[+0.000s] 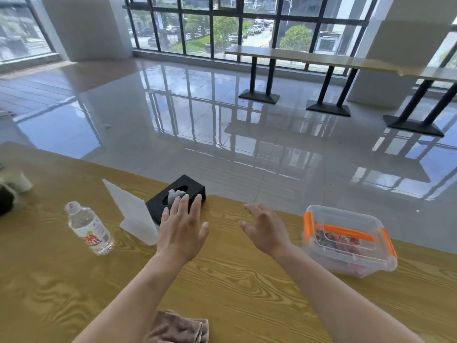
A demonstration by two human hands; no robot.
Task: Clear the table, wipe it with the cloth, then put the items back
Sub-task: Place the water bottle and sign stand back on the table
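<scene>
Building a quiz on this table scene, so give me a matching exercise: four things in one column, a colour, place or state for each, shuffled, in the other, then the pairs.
Things
1. water bottle
2. tissue box
3. clear container
4. cloth

Descriptions
A. orange latches, farthest right of the four
B. brown, crumpled, nearest the camera
C. black, with an oval opening on top
D. upright, red label, farthest left of the four

Pairs: 1-D, 2-C, 3-A, 4-B
</scene>
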